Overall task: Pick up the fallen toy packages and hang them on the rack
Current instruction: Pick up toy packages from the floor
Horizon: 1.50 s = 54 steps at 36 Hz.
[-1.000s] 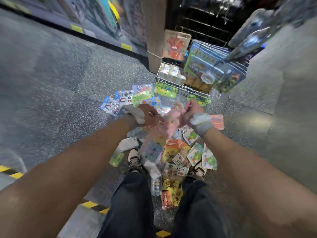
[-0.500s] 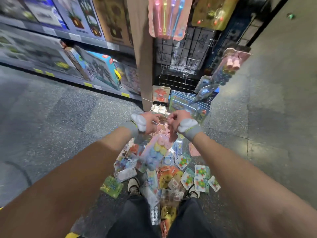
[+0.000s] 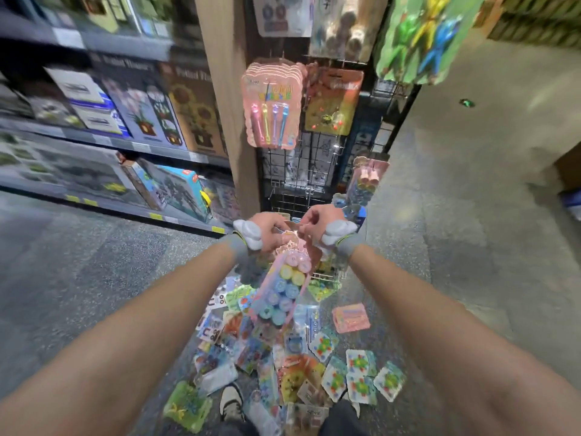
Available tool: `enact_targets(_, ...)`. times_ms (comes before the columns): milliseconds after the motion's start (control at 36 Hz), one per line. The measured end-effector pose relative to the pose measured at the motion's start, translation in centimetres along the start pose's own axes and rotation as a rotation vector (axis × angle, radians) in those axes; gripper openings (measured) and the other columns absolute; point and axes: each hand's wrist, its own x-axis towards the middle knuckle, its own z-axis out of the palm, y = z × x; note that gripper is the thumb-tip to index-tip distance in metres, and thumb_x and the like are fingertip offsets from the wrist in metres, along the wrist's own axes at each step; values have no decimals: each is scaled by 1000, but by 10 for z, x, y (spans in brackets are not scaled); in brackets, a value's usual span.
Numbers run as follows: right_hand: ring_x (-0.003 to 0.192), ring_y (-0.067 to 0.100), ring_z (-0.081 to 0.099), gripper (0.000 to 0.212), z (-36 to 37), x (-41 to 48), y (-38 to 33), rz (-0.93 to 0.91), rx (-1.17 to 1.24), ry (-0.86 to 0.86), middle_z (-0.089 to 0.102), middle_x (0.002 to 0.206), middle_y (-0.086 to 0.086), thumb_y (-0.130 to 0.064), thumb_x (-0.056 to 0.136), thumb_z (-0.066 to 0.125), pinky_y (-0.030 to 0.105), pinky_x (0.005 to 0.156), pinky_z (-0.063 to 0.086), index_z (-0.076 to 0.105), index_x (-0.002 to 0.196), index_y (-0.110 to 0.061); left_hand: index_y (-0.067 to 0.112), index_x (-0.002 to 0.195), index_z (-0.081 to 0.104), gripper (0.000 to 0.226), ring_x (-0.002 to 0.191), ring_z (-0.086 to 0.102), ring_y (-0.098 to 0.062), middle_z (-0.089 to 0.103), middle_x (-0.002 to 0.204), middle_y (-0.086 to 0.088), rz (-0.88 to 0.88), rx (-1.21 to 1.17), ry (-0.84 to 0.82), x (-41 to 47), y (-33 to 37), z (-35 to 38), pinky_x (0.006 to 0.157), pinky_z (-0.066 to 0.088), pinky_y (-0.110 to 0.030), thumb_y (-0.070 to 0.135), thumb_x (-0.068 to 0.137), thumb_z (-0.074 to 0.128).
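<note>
Both my hands grip the top edge of a pink toy package (image 3: 284,287) with rows of coloured round pieces; it hangs down between them. My left hand (image 3: 269,226) pinches its upper left corner, my right hand (image 3: 318,219) its upper right. They hover just in front of the black wire rack (image 3: 301,171), below its bare hooks. Several fallen packages (image 3: 358,372) lie scattered on the floor around my feet. A matching pink package (image 3: 366,180) hangs at the rack's right side.
A wooden post (image 3: 229,99) stands left of the rack. Pink wand packs (image 3: 272,105) and an orange pack (image 3: 334,103) hang higher up. Shelves of boxed toys (image 3: 125,105) run along the left. A wire basket (image 3: 327,276) sits at the rack's foot. My shoe (image 3: 231,402) stands among the packages.
My hands have risen with the pink package from low over the floor pile to the lower part of the rack. My view has tilted upward, showing more of the rack.
</note>
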Motion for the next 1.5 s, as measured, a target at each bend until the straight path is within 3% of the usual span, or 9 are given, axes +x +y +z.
enact_targets(139, 84, 16, 66, 10, -19, -10, 5, -21, 17, 16, 70, 82, -6, -32, 83, 71, 33, 79, 56, 70, 78, -23, 26, 100, 77, 22, 98, 64, -17, 69, 108, 5, 32, -45, -8, -3, 23, -16, 87, 52, -36, 42, 87, 70)
enact_targets(306, 77, 11, 61, 10, -38, -21, 16, -38, 105, 34, 65, 77, -11, -29, 86, 72, 28, 75, 55, 73, 85, -20, 27, 100, 78, 19, 95, 65, -15, 69, 104, 6, 77, -60, 0, -3, 41, -26, 86, 53, -33, 38, 86, 71)
enact_targets(556, 83, 14, 65, 13, -62, -23, 31, -33, 181, 104, 69, 81, -9, -26, 83, 74, 32, 77, 57, 67, 73, -29, 42, 83, 72, 3, 88, 65, -10, 68, 96, 15, 50, -127, 84, 8, 59, -28, 78, 53, -29, 39, 83, 74)
enact_targets(833, 89, 15, 65, 12, -81, -13, 50, -20, 228, 150, 69, 93, -5, -29, 86, 72, 35, 80, 56, 73, 93, -20, 35, 84, 71, 5, 75, 58, -2, 66, 88, 13, 9, -213, 51, 21, 80, -47, 59, 40, -13, 33, 86, 74)
enact_targets(944, 88, 15, 65, 14, -86, -7, 52, -28, 261, 156, 71, 94, -2, -25, 87, 71, 31, 77, 56, 73, 96, -15, 35, 83, 69, 7, 83, 65, -13, 70, 95, 6, 27, -198, 65, 29, 77, -49, 65, 47, -20, 31, 86, 74)
enact_targets(1139, 86, 15, 67, 12, -86, 14, 58, -14, 277, 114, 73, 90, -4, -27, 89, 69, 31, 75, 58, 73, 93, -16, 43, 75, 69, 14, 81, 67, -15, 74, 94, 2, -31, -266, 76, 42, 68, -46, 67, 53, -26, 35, 84, 75)
enact_targets(1306, 90, 21, 67, 16, -90, 43, 71, 43, 155, 108, 71, 95, -1, -32, 91, 66, 42, 83, 57, 72, 93, -18, 26, 94, 77, 9, 108, 63, -10, 63, 129, 5, -34, -281, 107, 53, 61, -46, 94, 51, -28, 27, 86, 74)
enact_targets(1417, 101, 25, 64, 22, -97, 60, 76, 72, 62, 95, 68, 111, 5, -27, 96, 59, 36, 89, 52, 70, 108, -13, 23, 102, 76, 17, 95, 68, -11, 69, 114, 10, -99, -321, 129, 60, 55, -49, 76, 52, -18, 30, 86, 74)
enact_targets(1500, 105, 26, 61, 23, -100, 67, 76, 85, 32, 116, 66, 118, 6, -16, 96, 53, 29, 83, 48, 68, 114, -14, 30, 90, 74, 4, 76, 66, -9, 74, 90, 4, -105, -333, 144, 60, 54, -51, 58, 49, -9, 27, 87, 74)
